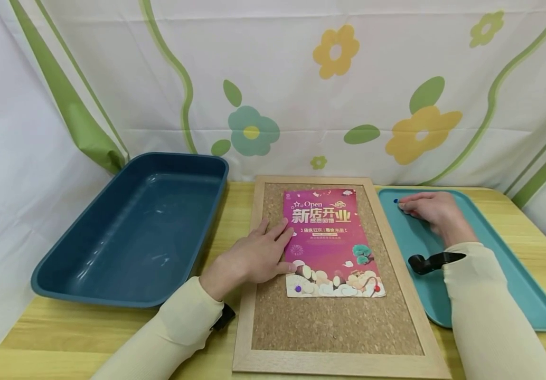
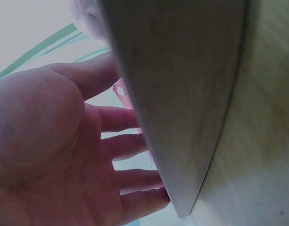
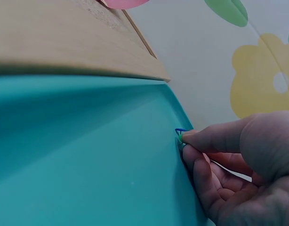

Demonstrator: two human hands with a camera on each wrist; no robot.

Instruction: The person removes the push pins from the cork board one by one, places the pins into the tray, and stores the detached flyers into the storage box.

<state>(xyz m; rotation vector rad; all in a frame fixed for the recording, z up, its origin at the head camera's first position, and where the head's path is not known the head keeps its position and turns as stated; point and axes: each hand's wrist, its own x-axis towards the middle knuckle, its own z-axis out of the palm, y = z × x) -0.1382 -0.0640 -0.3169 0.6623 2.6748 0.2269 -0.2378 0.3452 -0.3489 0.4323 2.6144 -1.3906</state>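
A magenta poster [image 1: 322, 243] lies on a wood-framed cork board [image 1: 335, 330]. In its lower corners show a purple push pin [image 1: 298, 288] and a red push pin [image 1: 377, 288]. My left hand [image 1: 261, 253] rests with spread fingers across the board's left frame, fingertips on the poster's left edge. Over the far left corner of the teal tray [image 1: 491, 285], my right hand [image 1: 432, 211] pinches a tiny push pin [image 3: 180, 136] between thumb and index finger. Blue and green show at those fingertips; I cannot tell whether that is one pin or two.
A deep dark-blue basin [image 1: 135, 237] stands left of the board on the wooden table [image 1: 78, 338]. The tray lies close against the board's right side. A flowered white curtain [image 1: 297, 63] hangs behind everything.
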